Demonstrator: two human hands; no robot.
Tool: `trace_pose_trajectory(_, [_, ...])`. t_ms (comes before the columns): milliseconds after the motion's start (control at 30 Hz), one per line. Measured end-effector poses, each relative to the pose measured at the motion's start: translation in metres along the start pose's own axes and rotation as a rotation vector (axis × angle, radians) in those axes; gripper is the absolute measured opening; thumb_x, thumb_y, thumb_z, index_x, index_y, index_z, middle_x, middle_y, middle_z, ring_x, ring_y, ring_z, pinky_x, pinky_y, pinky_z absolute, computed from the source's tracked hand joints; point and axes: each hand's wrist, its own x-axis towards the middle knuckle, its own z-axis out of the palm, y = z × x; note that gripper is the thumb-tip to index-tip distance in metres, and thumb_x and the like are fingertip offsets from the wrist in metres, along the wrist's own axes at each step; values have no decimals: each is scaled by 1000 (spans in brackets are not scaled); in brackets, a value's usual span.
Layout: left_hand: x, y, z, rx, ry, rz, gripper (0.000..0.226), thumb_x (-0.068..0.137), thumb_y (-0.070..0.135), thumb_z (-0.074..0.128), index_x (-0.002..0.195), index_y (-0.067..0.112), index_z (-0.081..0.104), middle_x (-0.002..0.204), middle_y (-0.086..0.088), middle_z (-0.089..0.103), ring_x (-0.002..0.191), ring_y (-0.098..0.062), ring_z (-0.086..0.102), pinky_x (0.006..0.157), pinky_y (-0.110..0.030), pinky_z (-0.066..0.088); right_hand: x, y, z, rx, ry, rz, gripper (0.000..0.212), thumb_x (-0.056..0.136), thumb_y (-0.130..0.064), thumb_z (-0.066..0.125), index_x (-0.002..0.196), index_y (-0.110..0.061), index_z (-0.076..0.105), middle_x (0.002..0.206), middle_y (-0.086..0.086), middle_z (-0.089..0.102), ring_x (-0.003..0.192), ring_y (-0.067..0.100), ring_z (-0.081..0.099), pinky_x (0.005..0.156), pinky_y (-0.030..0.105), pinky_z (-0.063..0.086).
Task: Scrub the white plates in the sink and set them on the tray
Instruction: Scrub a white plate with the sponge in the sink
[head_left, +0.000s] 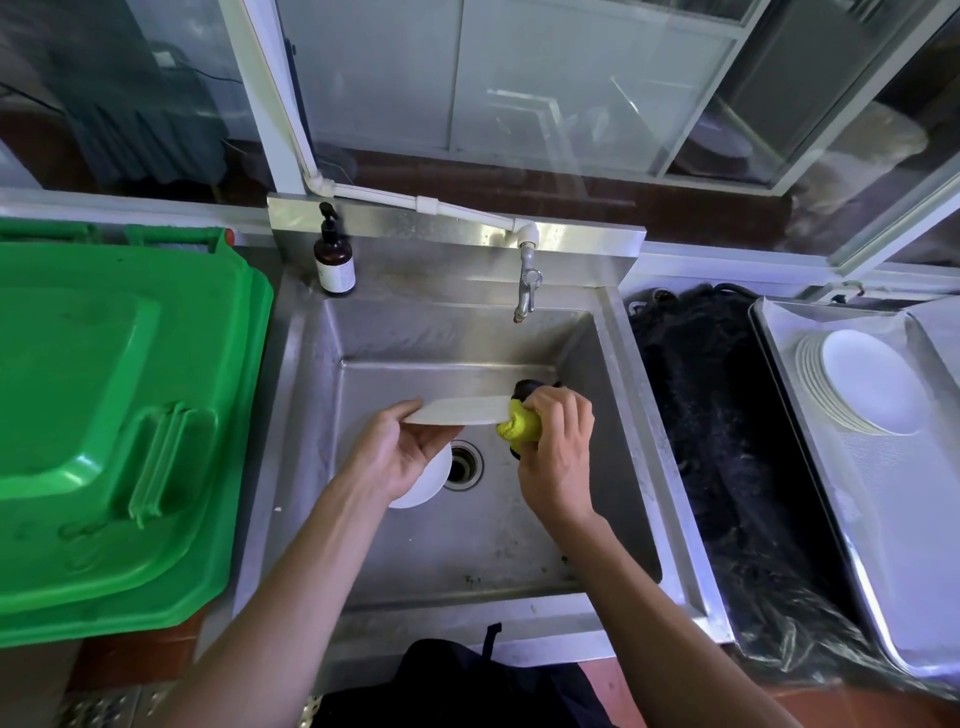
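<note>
a white plate (457, 411) is held edge-on over the sink (467, 545).
its left rim is pinched by left hand (400, 452) fingers; a yellow sponge (519, 427) is gripped at its right rim by right hand (558, 452) fingers.

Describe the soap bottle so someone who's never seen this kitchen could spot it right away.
Start at the steel sink in the middle. On its back left corner ledge, left of the tap, stands the soap bottle. It is dark brown with a black pump and a white label, the only bottle there.

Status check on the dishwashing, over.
Left hand holds plate edge-on; right hand scrubs with yellow sponge. Another plate in sink. Stack on tray.
</note>
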Motion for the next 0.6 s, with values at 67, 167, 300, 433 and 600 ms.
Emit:
trace_pose_trajectory(67, [0, 0, 0, 8, 14, 27, 15, 101, 0, 48, 99, -7, 61, 84, -20, 72, 71, -27, 75, 56, -35, 61, -5, 3, -2, -14, -42, -7, 52, 74, 15, 57, 118, -12, 47, 124, 7, 49, 109, 31, 46, 93, 48, 43])
trace_pose_trajectory(167, [0, 1, 0, 38, 29, 50, 20, 102, -1, 47, 116, -7, 60, 101, -18, 68, 86, -26, 70, 60, -33, 63, -11, 10, -5, -35, -102, -35, 43, 82, 6, 48, 122, -10, 48, 127, 9, 50, 114, 33, 46, 97, 51, 44])
trace_pose_trajectory(300, [0, 5, -7, 42, 64, 105, 22, 101, 0, 52, 121, -4, 58, 106, -16, 69, 93, -26, 69, 59, -34, 62, -17, 20, -9, -27, -167, -51, 47, 82, 11, 65, 125, -8, 59, 129, 12, 56, 119, 36, 49, 97, 53, 45])
trace_pose_trajectory(433, [3, 2, -15, 99, 65, 210, 25, 98, -1, 54, 122, -3, 62, 107, -14, 72, 99, -29, 69, 65, -37, 63, -18, 17, -13, 7, -215, 20, 48, 85, 2, 72, 131, -12, 64, 135, 7, 53, 125, 32, 45, 102, 48, 46])
trace_pose_trajectory(600, [6, -6, -23, 147, 85, 248, 31, 97, -1, 55, 127, 3, 63, 113, -14, 72, 102, -31, 69, 75, -46, 62, 0, -3, -17, 198, -335, 161, 62, 87, -6, 66, 144, -24, 48, 138, -11, 48, 127, 14, 40, 106, 23, 33])
